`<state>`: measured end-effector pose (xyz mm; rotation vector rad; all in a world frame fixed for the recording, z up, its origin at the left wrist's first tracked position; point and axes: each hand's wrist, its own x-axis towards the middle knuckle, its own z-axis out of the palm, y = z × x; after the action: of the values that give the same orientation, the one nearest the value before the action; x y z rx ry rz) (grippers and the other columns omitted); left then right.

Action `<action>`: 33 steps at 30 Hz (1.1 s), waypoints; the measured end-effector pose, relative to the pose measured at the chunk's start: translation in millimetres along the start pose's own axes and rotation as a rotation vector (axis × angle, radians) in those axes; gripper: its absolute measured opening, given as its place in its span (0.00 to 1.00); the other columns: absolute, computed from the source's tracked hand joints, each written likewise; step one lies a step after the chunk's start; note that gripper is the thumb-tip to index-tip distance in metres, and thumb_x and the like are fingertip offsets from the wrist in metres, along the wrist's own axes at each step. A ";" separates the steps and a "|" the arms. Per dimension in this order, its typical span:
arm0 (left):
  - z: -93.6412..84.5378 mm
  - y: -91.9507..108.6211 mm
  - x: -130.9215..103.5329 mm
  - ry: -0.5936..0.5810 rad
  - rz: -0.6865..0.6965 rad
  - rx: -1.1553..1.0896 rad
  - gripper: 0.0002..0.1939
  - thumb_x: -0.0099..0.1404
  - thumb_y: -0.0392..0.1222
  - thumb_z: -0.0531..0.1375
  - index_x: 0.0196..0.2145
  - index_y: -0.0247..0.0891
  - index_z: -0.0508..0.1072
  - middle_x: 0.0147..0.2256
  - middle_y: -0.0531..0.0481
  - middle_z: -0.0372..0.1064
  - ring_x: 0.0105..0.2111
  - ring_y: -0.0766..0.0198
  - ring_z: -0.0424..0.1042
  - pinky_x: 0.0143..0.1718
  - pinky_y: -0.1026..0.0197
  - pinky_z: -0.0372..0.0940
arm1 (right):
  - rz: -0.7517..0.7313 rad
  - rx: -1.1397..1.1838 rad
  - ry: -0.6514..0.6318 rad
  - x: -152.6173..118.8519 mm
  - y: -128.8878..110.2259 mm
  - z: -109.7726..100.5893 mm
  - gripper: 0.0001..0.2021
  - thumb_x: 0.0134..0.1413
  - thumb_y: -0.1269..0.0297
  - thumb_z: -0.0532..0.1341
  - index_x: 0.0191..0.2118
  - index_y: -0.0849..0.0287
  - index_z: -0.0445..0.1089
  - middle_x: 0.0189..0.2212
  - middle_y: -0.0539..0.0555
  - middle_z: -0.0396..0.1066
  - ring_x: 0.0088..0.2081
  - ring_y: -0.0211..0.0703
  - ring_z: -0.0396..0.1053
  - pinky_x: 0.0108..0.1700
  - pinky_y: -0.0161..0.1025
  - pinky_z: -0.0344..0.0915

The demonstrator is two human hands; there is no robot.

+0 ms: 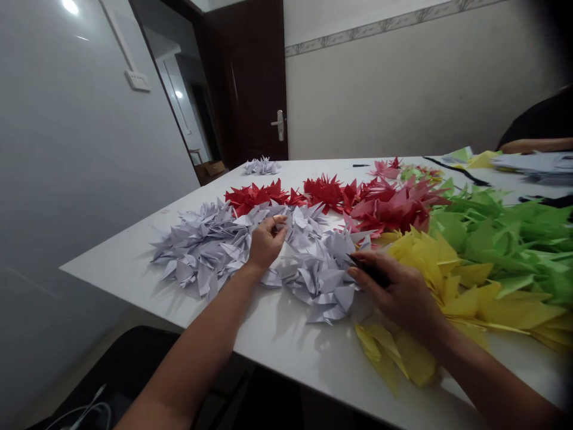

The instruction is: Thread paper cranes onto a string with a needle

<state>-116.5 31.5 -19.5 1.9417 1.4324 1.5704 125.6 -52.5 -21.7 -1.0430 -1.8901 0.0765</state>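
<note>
My left hand (267, 242) is over a heap of white folded-paper pieces (201, 245), pointed like paper cranes. Its thumb and fingers are pinched together, and a ring shows on one finger. Whether a paper piece is between the fingertips I cannot make out. My right hand (403, 292) is closed around a slim dark pointed tool (371, 270), mostly covered by the fingers. The tool's tip points left at the nearer white pieces (326, 280). Yellow folded-paper pieces (430, 269) lie right beside and under this hand.
Beyond the white heap are red pieces (259, 196) and pink ones (394, 206); green ones (505, 233) lie at right. A small white pile (262, 166) sits at the white table's (111, 257) far edge. Another person's arm (537, 145) rests at far right, near stacked papers (532, 162).
</note>
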 end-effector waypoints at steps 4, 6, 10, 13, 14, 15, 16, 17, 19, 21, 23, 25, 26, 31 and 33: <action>3.8 16.2 -4.6 0.161 0.054 -0.229 0.13 0.56 0.38 0.61 0.41 0.34 0.72 0.36 0.46 0.72 0.35 0.65 0.73 0.37 0.64 0.68 | -0.023 -0.004 0.007 0.2 0.7 0.5 0.11 0.56 0.59 0.58 0.41 0.59 0.71 0.32 0.55 0.76 0.30 0.42 0.74 0.33 0.39 0.71; 7.9 23.7 -10.1 0.150 0.082 -0.300 0.13 0.56 0.38 0.61 0.41 0.34 0.71 0.36 0.46 0.72 0.35 0.65 0.73 0.36 0.65 0.68 | -0.027 -0.002 0.008 -0.1 0.6 1.2 0.11 0.56 0.60 0.59 0.41 0.59 0.71 0.32 0.55 0.76 0.30 0.42 0.74 0.32 0.38 0.71; 16.8 36.6 -25.1 0.068 0.145 -0.313 0.13 0.56 0.37 0.62 0.41 0.35 0.71 0.37 0.46 0.72 0.36 0.65 0.73 0.33 0.67 0.69 | -0.062 0.014 0.008 -1.3 -3.0 2.2 0.10 0.55 0.62 0.59 0.42 0.58 0.70 0.32 0.54 0.76 0.30 0.41 0.74 0.32 0.37 0.71; 21.1 43.9 -34.3 0.007 0.209 -0.288 0.12 0.57 0.36 0.62 0.41 0.36 0.71 0.37 0.46 0.72 0.36 0.66 0.74 0.32 0.69 0.70 | -0.106 0.034 0.007 -2.3 -7.4 2.1 0.09 0.55 0.63 0.60 0.42 0.59 0.70 0.32 0.54 0.76 0.30 0.41 0.74 0.33 0.36 0.71; 21.9 45.6 -36.3 -0.006 0.228 -0.284 0.12 0.57 0.35 0.61 0.41 0.36 0.71 0.37 0.46 0.71 0.36 0.66 0.74 0.31 0.69 0.70 | -0.116 0.039 0.007 -2.5 -8.6 2.0 0.09 0.55 0.64 0.60 0.42 0.59 0.69 0.32 0.54 0.76 0.30 0.40 0.74 0.33 0.35 0.71; 22.5 47.0 -37.7 -0.014 0.243 -0.281 0.12 0.57 0.35 0.61 0.41 0.36 0.71 0.37 0.47 0.71 0.36 0.66 0.74 0.31 0.69 0.70 | -0.121 0.041 0.009 -2.7 -9.4 2.0 0.09 0.55 0.64 0.60 0.42 0.59 0.69 0.32 0.54 0.75 0.30 0.40 0.74 0.33 0.35 0.71; 22.8 48.0 -38.8 -0.018 0.254 -0.280 0.12 0.58 0.35 0.61 0.41 0.36 0.71 0.37 0.47 0.72 0.36 0.66 0.74 0.31 0.70 0.70 | -0.120 0.037 0.012 -2.9 -9.8 2.2 0.09 0.55 0.64 0.60 0.42 0.59 0.69 0.32 0.54 0.76 0.30 0.40 0.74 0.34 0.36 0.71; 23.0 48.8 -39.6 -0.021 0.262 -0.280 0.12 0.58 0.35 0.61 0.41 0.36 0.70 0.37 0.47 0.72 0.36 0.66 0.74 0.31 0.70 0.70 | -0.115 0.029 0.018 -2.9 -9.9 2.5 0.09 0.55 0.64 0.60 0.42 0.59 0.69 0.32 0.54 0.76 0.30 0.41 0.74 0.34 0.36 0.71; 22.9 49.9 -40.8 -0.032 0.268 -0.285 0.11 0.58 0.35 0.61 0.40 0.36 0.70 0.37 0.46 0.72 0.36 0.66 0.74 0.31 0.69 0.70 | -0.101 0.003 0.037 -2.8 -9.2 3.5 0.10 0.56 0.64 0.60 0.42 0.60 0.70 0.33 0.55 0.76 0.31 0.42 0.74 0.35 0.38 0.71; 22.8 51.1 -42.2 -0.049 0.266 -0.291 0.11 0.57 0.35 0.62 0.40 0.36 0.70 0.37 0.46 0.72 0.36 0.66 0.74 0.31 0.69 0.71 | -0.076 -0.025 0.050 -2.4 -8.0 4.6 0.10 0.56 0.63 0.59 0.42 0.60 0.70 0.33 0.56 0.76 0.31 0.43 0.75 0.35 0.39 0.72; 22.9 52.3 -44.0 -0.067 0.267 -0.295 0.12 0.57 0.35 0.62 0.40 0.36 0.70 0.37 0.47 0.71 0.36 0.66 0.74 0.30 0.70 0.70 | -0.034 -0.035 0.056 -2.2 -7.0 5.5 0.10 0.56 0.62 0.59 0.41 0.60 0.71 0.33 0.56 0.76 0.31 0.44 0.75 0.36 0.41 0.72; 23.3 53.2 -45.6 -0.079 0.281 -0.297 0.11 0.57 0.35 0.62 0.40 0.36 0.70 0.37 0.47 0.71 0.35 0.68 0.74 0.30 0.71 0.70 | 0.024 -0.024 0.059 -2.1 -6.5 5.8 0.10 0.55 0.61 0.59 0.41 0.60 0.71 0.33 0.55 0.76 0.32 0.45 0.75 0.36 0.42 0.72; 23.5 53.4 -46.0 -0.078 0.288 -0.300 0.11 0.57 0.35 0.62 0.40 0.36 0.70 0.37 0.47 0.71 0.35 0.68 0.74 0.30 0.71 0.70 | 0.057 -0.010 0.061 -2.2 -6.4 5.7 0.10 0.55 0.60 0.59 0.40 0.59 0.72 0.33 0.55 0.76 0.31 0.45 0.75 0.36 0.42 0.71; 23.6 52.7 -43.9 -0.021 0.260 -0.319 0.11 0.58 0.34 0.62 0.40 0.36 0.71 0.36 0.48 0.71 0.35 0.68 0.74 0.32 0.71 0.70 | 0.260 0.199 0.038 -1.6 -8.2 4.7 0.13 0.53 0.57 0.60 0.40 0.59 0.72 0.30 0.54 0.76 0.28 0.42 0.73 0.30 0.39 0.70; 23.4 51.8 -42.2 -0.003 0.246 -0.329 0.11 0.58 0.34 0.61 0.40 0.36 0.71 0.36 0.49 0.71 0.34 0.69 0.73 0.32 0.70 0.70 | 0.316 0.333 0.012 -1.3 -9.5 4.5 0.13 0.53 0.56 0.60 0.40 0.60 0.71 0.27 0.54 0.75 0.26 0.40 0.72 0.26 0.36 0.69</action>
<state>-66.7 -18.8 -16.8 1.9700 0.8883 1.7739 116.4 -57.8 -20.9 -1.0935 -1.6164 0.5471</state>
